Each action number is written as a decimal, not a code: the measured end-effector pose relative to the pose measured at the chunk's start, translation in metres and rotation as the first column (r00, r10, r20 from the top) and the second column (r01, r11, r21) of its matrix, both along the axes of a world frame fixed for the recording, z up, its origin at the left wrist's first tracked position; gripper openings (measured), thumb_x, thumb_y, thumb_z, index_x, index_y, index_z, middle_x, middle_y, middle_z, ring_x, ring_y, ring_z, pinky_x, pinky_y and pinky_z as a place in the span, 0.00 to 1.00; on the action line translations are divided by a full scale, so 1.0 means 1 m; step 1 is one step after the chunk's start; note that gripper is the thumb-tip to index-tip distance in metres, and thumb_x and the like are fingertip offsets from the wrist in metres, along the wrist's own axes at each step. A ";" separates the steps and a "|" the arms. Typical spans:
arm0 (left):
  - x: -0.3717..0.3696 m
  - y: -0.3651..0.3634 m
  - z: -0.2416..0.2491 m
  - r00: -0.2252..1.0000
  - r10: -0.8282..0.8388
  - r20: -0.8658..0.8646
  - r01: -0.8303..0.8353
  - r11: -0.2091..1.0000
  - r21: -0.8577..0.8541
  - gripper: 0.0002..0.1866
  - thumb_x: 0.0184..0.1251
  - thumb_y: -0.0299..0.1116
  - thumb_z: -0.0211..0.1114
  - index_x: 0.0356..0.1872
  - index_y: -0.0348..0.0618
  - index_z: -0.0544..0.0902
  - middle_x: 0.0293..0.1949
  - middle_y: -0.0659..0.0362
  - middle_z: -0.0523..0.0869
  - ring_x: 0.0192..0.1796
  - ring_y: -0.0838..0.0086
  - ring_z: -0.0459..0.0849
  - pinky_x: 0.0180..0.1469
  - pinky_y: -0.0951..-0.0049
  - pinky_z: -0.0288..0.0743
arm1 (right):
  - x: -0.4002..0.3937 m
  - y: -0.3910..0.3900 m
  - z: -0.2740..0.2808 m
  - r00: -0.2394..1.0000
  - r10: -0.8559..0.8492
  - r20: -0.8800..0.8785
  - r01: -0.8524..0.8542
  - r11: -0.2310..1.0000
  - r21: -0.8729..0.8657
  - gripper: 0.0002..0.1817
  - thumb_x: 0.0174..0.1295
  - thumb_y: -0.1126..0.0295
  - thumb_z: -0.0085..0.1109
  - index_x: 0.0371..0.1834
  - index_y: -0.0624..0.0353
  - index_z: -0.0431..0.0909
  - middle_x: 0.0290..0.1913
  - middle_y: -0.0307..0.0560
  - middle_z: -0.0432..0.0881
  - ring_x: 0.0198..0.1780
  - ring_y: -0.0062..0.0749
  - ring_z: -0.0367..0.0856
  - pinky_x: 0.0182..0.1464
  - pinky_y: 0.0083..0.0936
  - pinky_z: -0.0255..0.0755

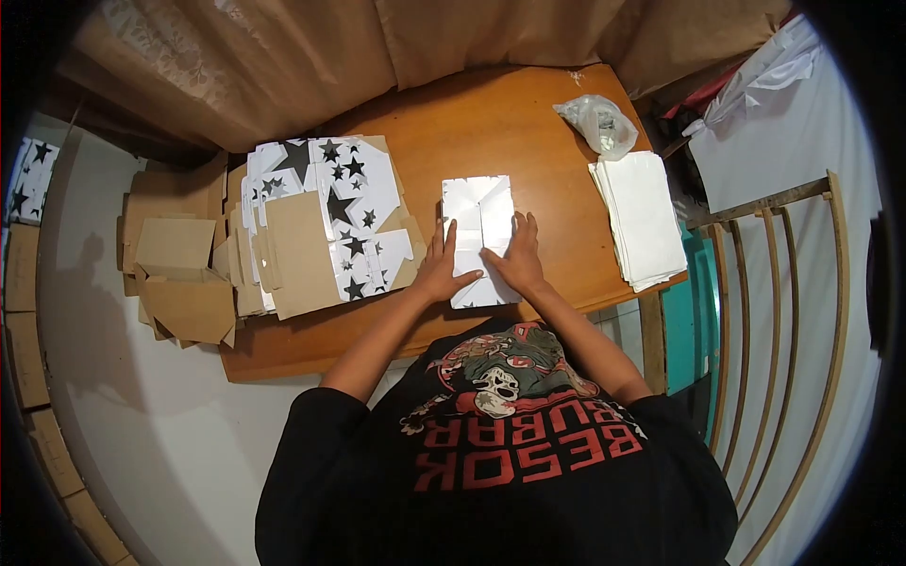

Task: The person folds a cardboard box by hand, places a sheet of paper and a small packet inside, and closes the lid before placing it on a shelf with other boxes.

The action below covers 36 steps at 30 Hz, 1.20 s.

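Note:
A white folded box (468,241) with creases and a few dark star points at its edges lies on the wooden table (444,113). My left hand (439,262) rests against its left side, fingers apart, thumb over its lower part. On the right side, my right hand (517,255) lies with spread fingers, its thumb reaching onto the box near the middle seam. Neither hand is wrapped round anything. To the left is a stack of flat card pieces (302,236), some white with black stars, some plain brown.
Brown cardboard pieces (175,247) are heaped beyond the table's left end. A stack of white sheets (642,222) lies at the right edge, below a clear plastic bag (601,124). A wooden rack (779,226) stands at the right; a brown curtain hangs behind.

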<state>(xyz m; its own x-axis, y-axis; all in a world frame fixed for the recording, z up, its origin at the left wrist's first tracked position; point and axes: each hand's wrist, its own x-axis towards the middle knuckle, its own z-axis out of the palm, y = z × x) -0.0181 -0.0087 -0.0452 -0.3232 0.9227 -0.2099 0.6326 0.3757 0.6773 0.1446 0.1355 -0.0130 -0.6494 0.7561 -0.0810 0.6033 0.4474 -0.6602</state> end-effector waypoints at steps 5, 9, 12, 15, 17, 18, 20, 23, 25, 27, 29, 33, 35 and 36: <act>0.007 0.000 0.006 1.000 0.003 0.025 -0.001 0.999 -0.053 0.77 0.54 0.67 0.80 0.87 0.46 0.30 0.85 0.32 0.33 0.86 0.34 0.44 0.83 0.43 0.56 | -0.016 -0.004 -0.002 0.997 -0.001 0.083 0.005 0.999 -0.038 0.59 0.50 0.63 0.76 0.83 0.61 0.49 0.82 0.76 0.48 0.69 0.79 0.72 0.66 0.59 0.78; 0.006 -0.002 0.005 0.995 0.032 0.094 -0.027 0.998 -0.051 0.79 0.51 0.66 0.82 0.87 0.45 0.30 0.86 0.32 0.33 0.87 0.36 0.44 0.84 0.44 0.56 | -0.021 0.000 0.005 0.996 0.018 0.093 -0.007 0.993 -0.119 0.57 0.50 0.64 0.76 0.83 0.62 0.50 0.81 0.79 0.49 0.67 0.81 0.75 0.66 0.59 0.78; 0.007 -0.002 0.002 0.997 0.034 0.068 -0.031 0.998 -0.049 0.79 0.52 0.67 0.81 0.87 0.46 0.29 0.85 0.31 0.34 0.87 0.37 0.44 0.84 0.46 0.55 | -0.022 -0.001 0.008 0.999 0.020 0.049 -0.015 0.995 -0.103 0.57 0.50 0.63 0.76 0.82 0.62 0.51 0.80 0.83 0.50 0.65 0.83 0.76 0.66 0.60 0.78; 0.008 -0.003 0.002 0.993 0.063 0.105 -0.053 0.994 -0.098 0.78 0.53 0.68 0.80 0.87 0.46 0.28 0.85 0.30 0.35 0.87 0.37 0.45 0.85 0.48 0.53 | -0.024 0.000 0.009 0.997 0.028 0.078 -0.020 0.994 -0.104 0.56 0.50 0.61 0.75 0.81 0.63 0.51 0.79 0.85 0.50 0.64 0.85 0.76 0.65 0.61 0.78; 0.008 -0.004 0.004 0.987 0.075 0.140 -0.062 0.994 -0.095 0.78 0.54 0.68 0.79 0.87 0.46 0.28 0.85 0.29 0.35 0.87 0.37 0.45 0.85 0.48 0.52 | -0.023 0.001 0.004 0.996 0.050 0.074 -0.044 0.996 -0.075 0.56 0.51 0.60 0.73 0.82 0.63 0.51 0.79 0.87 0.50 0.63 0.87 0.76 0.65 0.61 0.78; 0.008 -0.004 0.004 0.981 0.089 0.175 -0.073 0.993 -0.092 0.77 0.55 0.68 0.79 0.87 0.46 0.28 0.85 0.28 0.36 0.87 0.37 0.45 0.85 0.49 0.52 | -0.023 0.003 0.006 0.996 0.046 0.073 -0.041 0.997 -0.073 0.56 0.51 0.60 0.73 0.82 0.63 0.51 0.79 0.87 0.50 0.63 0.87 0.76 0.65 0.61 0.78; 0.010 -0.006 0.004 0.987 0.078 0.143 -0.067 0.995 -0.080 0.76 0.56 0.67 0.78 0.87 0.45 0.28 0.85 0.28 0.38 0.86 0.36 0.47 0.84 0.48 0.55 | -0.023 0.002 0.010 0.993 0.066 0.101 -0.055 0.993 -0.108 0.56 0.52 0.59 0.72 0.82 0.64 0.50 0.79 0.88 0.49 0.64 0.88 0.75 0.65 0.61 0.78; 0.017 -0.007 0.014 0.997 0.063 0.052 -0.057 0.993 -0.106 0.72 0.60 0.64 0.76 0.87 0.44 0.30 0.84 0.27 0.43 0.84 0.33 0.53 0.80 0.45 0.63 | -0.023 0.002 0.005 0.993 0.057 0.105 -0.047 0.994 -0.095 0.56 0.52 0.58 0.71 0.83 0.63 0.50 0.79 0.88 0.48 0.63 0.89 0.75 0.65 0.62 0.78; 0.024 -0.010 0.015 0.998 0.058 -0.008 -0.059 0.988 -0.141 0.70 0.62 0.63 0.75 0.87 0.44 0.32 0.83 0.27 0.46 0.83 0.32 0.57 0.77 0.44 0.68 | -0.024 0.001 0.005 0.992 0.053 0.115 -0.043 0.995 -0.090 0.56 0.52 0.58 0.71 0.83 0.63 0.50 0.79 0.88 0.48 0.64 0.90 0.75 0.65 0.62 0.78; 0.032 -0.012 0.017 0.991 0.072 -0.117 -0.080 0.995 -0.063 0.65 0.66 0.61 0.72 0.87 0.43 0.35 0.82 0.26 0.51 0.79 0.30 0.63 0.72 0.44 0.73 | -0.025 0.000 0.007 0.991 0.048 0.125 -0.038 0.996 -0.085 0.56 0.52 0.58 0.71 0.83 0.63 0.50 0.80 0.88 0.48 0.64 0.90 0.74 0.64 0.62 0.78; 0.038 -0.011 0.021 0.992 0.101 -0.080 -0.107 0.992 -0.072 0.64 0.67 0.58 0.72 0.87 0.42 0.35 0.81 0.26 0.52 0.79 0.29 0.64 0.73 0.44 0.73 | -0.026 -0.003 0.011 0.982 0.041 0.183 -0.026 0.996 -0.081 0.56 0.52 0.59 0.71 0.83 0.63 0.50 0.80 0.88 0.48 0.65 0.91 0.73 0.65 0.63 0.78; 0.044 -0.009 0.015 0.974 0.211 0.086 -0.211 0.977 -0.003 0.62 0.68 0.50 0.74 0.87 0.42 0.36 0.80 0.26 0.55 0.78 0.28 0.64 0.74 0.44 0.71 | -0.023 -0.006 0.019 0.982 0.070 0.176 -0.056 0.995 -0.084 0.54 0.53 0.61 0.71 0.82 0.64 0.51 0.80 0.88 0.47 0.67 0.89 0.72 0.66 0.60 0.77; 0.041 -0.006 0.006 0.968 0.225 0.115 -0.229 0.973 0.019 0.61 0.68 0.48 0.74 0.87 0.41 0.36 0.80 0.26 0.54 0.78 0.29 0.65 0.75 0.44 0.70 | -0.020 -0.009 0.017 0.982 0.098 0.163 -0.088 0.994 -0.068 0.50 0.56 0.65 0.70 0.80 0.68 0.53 0.80 0.87 0.47 0.68 0.86 0.73 0.69 0.58 0.75; 0.040 -0.005 0.004 0.960 0.238 0.144 -0.246 0.968 0.042 0.61 0.69 0.46 0.75 0.87 0.41 0.37 0.81 0.27 0.54 0.78 0.30 0.65 0.75 0.45 0.70 | -0.018 -0.009 0.011 0.982 0.100 0.162 -0.090 0.994 -0.066 0.50 0.56 0.65 0.70 0.80 0.68 0.53 0.80 0.87 0.47 0.68 0.86 0.73 0.69 0.58 0.75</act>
<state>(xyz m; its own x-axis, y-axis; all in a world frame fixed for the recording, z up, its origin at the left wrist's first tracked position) 0.0215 -0.0136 -0.0412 -0.5104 0.8325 -0.2157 0.4271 0.4630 0.7766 0.1268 0.1268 -0.0019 -0.6920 0.6826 -0.2350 0.6627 0.4717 -0.5816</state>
